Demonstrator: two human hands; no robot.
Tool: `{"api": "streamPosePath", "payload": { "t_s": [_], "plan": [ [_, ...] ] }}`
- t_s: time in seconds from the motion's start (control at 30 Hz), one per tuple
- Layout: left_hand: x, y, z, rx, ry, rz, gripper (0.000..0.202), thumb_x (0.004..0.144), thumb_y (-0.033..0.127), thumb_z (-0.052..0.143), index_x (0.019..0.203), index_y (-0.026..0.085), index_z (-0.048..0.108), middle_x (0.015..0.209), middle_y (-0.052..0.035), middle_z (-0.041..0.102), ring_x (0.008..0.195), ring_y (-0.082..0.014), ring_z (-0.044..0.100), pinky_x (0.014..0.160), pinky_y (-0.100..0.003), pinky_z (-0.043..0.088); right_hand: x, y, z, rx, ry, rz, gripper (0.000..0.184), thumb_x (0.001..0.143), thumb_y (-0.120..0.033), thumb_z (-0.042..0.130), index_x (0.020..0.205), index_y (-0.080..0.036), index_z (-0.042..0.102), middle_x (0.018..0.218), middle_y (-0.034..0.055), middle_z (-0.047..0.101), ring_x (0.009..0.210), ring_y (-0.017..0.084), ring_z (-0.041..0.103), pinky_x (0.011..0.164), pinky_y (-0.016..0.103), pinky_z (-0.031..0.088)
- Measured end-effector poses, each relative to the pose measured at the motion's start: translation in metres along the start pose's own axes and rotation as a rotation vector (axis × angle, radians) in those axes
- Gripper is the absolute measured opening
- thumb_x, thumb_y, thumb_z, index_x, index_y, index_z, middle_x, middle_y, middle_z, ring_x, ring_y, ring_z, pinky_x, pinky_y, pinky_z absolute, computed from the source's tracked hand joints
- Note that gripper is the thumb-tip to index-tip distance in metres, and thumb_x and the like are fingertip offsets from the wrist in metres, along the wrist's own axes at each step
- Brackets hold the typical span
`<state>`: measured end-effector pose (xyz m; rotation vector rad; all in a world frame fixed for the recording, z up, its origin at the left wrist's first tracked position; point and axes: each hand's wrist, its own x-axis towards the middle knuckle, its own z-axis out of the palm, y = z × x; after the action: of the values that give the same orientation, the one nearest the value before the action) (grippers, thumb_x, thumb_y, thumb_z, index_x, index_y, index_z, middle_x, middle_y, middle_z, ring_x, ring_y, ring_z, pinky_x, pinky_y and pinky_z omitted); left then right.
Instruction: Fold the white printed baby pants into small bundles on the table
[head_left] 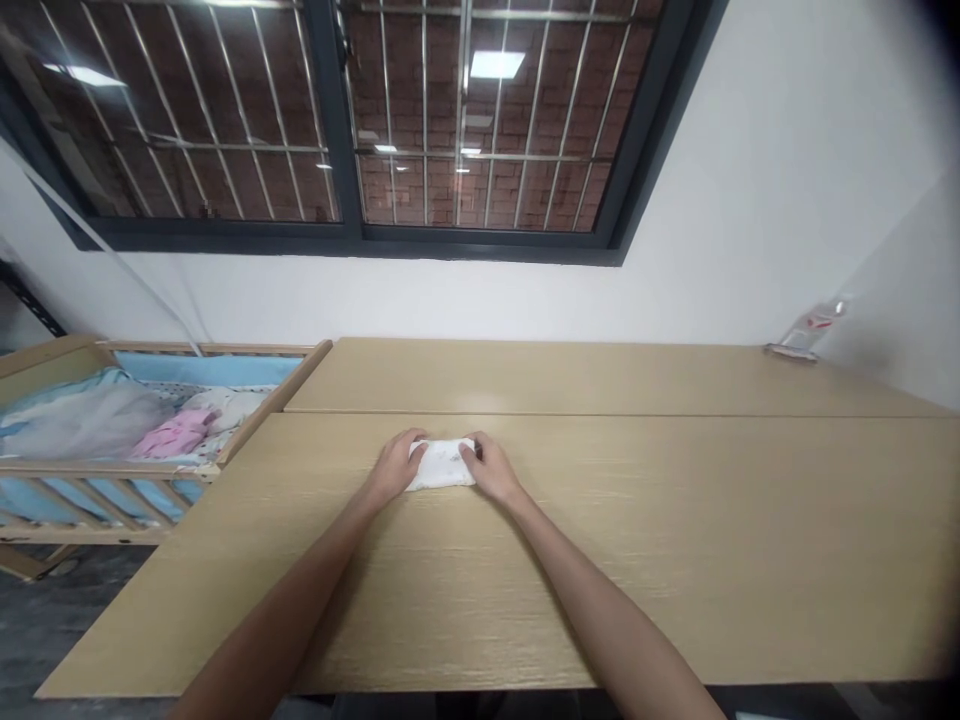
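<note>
A: Where is the white cloth (442, 466)?

B: On the tabletop (675, 540), left of its middle, just short of the seam that runs across the wood. It looks like a small folded bundle with faint marks printed on it.

A: And the grip at each end?

B: The left hand (397, 466) pinches one end, and the right hand (491, 467) pinches the other. Both thumbs press on the cloth from the near side.

A: What is around them?

B: A wooden crib (112, 468) stands by the tabletop's left edge, with blue padding (210, 370) inside its rails and a pink cloth (176, 433) among pale bedding. A white pole (112, 250) slants down behind it. Over the far edge is a dark-framed window (360, 235), with metal bars and a brick wall beyond the glass. In the far right corner, well apart from the hands, sits a clear plastic thing (810, 330) with red marks.

A: What is hard to make out?

B: That plastic thing, since it could be a bottle or a bag. The fingers behind the cloth are partly hidden, the marks are too small to read, and the crib is cut off at the left.
</note>
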<state>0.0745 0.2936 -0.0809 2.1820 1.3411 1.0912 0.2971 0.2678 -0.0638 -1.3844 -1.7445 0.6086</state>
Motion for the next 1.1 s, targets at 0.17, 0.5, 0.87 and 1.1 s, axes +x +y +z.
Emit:
{"api": "streamPosePath", "payload": {
  "t_s": [0.17,0.5,0.87,1.1],
  "plan": [
    [-0.001,0.008,-0.003,0.047,-0.016,0.039,0.026,0.097,0.029,0.043,0.107,0.021,0.066,0.11,-0.0075,0.072,0.104,-0.022,0.066,0.098,-0.039,0.051,-0.003,-0.001,0.001,-0.029,-0.019,0.021,0.027,0.094,-0.039,0.047,0.1,-0.018,0.064,0.086,0.0061,0.069,0.078,0.022,0.062,0.073,0.034,0.052],
    [-0.044,0.074,-0.006,0.26,0.102,0.143,0.052,0.102,0.042,0.035,0.145,0.013,0.042,0.15,-0.0187,0.048,0.142,-0.0291,0.041,0.118,-0.05,0.033,-0.027,-0.04,-0.004,-0.362,0.002,-0.392,0.049,0.102,-0.032,0.032,0.147,-0.017,0.047,0.15,0.0161,0.049,0.143,0.029,0.04,0.119,0.05,0.031],
    [-0.062,0.063,0.025,0.484,-0.051,0.187,0.079,0.1,0.06,0.029,0.156,0.004,0.025,0.16,-0.0236,0.033,0.153,-0.0335,0.022,0.122,-0.052,0.026,-0.026,-0.02,0.012,-0.519,-0.317,-0.46,0.063,0.1,-0.028,0.033,0.16,-0.012,0.024,0.164,0.0134,0.029,0.154,0.023,0.021,0.126,0.046,0.019],
    [-0.064,0.045,0.022,0.544,-0.023,0.104,0.082,0.1,0.061,0.027,0.153,-0.002,0.028,0.159,-0.0291,0.031,0.152,-0.0356,0.023,0.12,-0.053,0.029,-0.03,-0.023,-0.001,-0.515,-0.328,-0.284,0.068,0.105,-0.051,0.026,0.161,-0.013,0.021,0.167,0.0128,0.018,0.156,0.024,0.01,0.126,0.047,0.014]
  ]
}}
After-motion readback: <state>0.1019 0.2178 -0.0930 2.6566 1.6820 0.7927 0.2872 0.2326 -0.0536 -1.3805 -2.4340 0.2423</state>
